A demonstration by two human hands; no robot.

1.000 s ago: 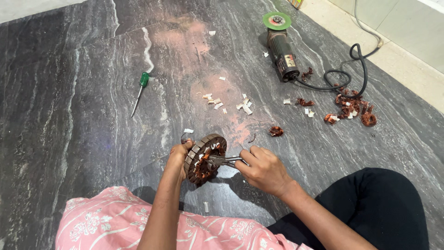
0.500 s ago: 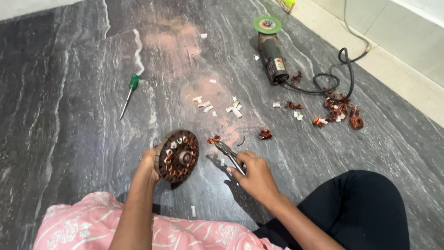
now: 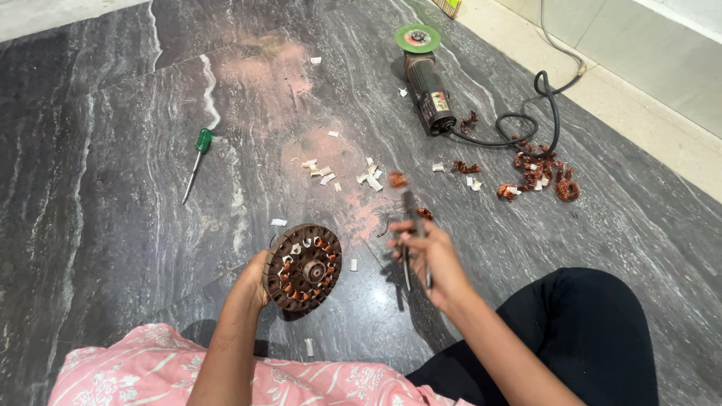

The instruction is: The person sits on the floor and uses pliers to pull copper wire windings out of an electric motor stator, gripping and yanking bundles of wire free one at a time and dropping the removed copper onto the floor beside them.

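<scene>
Here we hold the stator disc point(image 3: 303, 268) upright by its rim in our left hand point(image 3: 254, 280), above the floor's point(image 3: 113, 188) near edge; likely heavy, stiff, sharp-slotted. Our right hand point(image 3: 430, 259) clamps pliers point(image 3: 408, 233).

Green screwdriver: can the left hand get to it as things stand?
Probably not yet: the left hand grips the round motor stator. The floor toward the green screwdriver is otherwise bare.

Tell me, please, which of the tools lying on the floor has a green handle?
The screwdriver, lying alone at the left; the grinder at the top has a dark body, a green disc and a black cord.
</scene>
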